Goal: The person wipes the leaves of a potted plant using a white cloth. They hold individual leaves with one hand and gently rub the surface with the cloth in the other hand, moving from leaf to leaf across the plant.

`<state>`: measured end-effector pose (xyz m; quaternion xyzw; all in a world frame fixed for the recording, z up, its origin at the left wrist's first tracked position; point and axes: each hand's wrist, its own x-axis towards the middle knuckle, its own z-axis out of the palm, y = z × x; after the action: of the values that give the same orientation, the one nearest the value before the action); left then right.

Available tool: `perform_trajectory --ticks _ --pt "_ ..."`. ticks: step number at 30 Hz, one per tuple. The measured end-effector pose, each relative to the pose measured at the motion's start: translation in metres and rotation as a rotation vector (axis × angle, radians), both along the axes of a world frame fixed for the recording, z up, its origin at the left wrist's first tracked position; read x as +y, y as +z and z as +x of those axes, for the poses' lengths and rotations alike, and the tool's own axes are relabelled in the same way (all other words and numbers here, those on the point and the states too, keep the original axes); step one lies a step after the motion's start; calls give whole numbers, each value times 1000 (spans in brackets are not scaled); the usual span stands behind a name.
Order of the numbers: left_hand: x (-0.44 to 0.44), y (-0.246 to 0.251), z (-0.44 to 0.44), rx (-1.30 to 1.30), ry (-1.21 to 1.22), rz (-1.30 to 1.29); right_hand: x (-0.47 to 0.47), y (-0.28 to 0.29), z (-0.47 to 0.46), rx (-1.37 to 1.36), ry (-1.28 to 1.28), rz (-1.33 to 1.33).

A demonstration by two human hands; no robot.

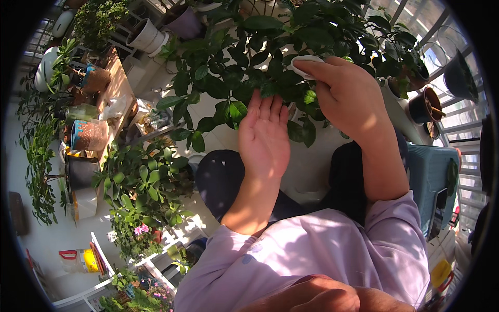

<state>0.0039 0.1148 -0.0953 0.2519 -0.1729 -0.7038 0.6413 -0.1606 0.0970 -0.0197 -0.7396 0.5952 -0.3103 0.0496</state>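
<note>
My right hand pinches a folded white cloth or wipe between thumb and fingers, at the near side of a dark-green leafy potted plant. Lower and to the left, my left hand is palm up, its fingertips beneath a leaf of that plant. The fingers lie nearly side by side, and no held object shows on the palm. Whether the fingertips touch the leaf cannot be told.
At left, a wooden board bears terracotta pots; jade-like succulents stand nearer. A teal plastic container is beside me at right. Metal railings with hanging pots line the right side. White and purple pots stand at upper left.
</note>
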Motion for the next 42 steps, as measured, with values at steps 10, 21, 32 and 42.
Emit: perform_trajectory --ticks 10,21,32,42 --pt "-35 -1 0 -20 -230 -110 -2 -11 13 60 74 73" --pt "-49 -4 -4 47 -242 -107 7 -3 6 52 78 71" --pt "-49 -3 2 98 -208 -27 8 -2 -4 179 -63 89" --pt "-48 7 8 137 -232 52 8 -15 -3 150 146 61"
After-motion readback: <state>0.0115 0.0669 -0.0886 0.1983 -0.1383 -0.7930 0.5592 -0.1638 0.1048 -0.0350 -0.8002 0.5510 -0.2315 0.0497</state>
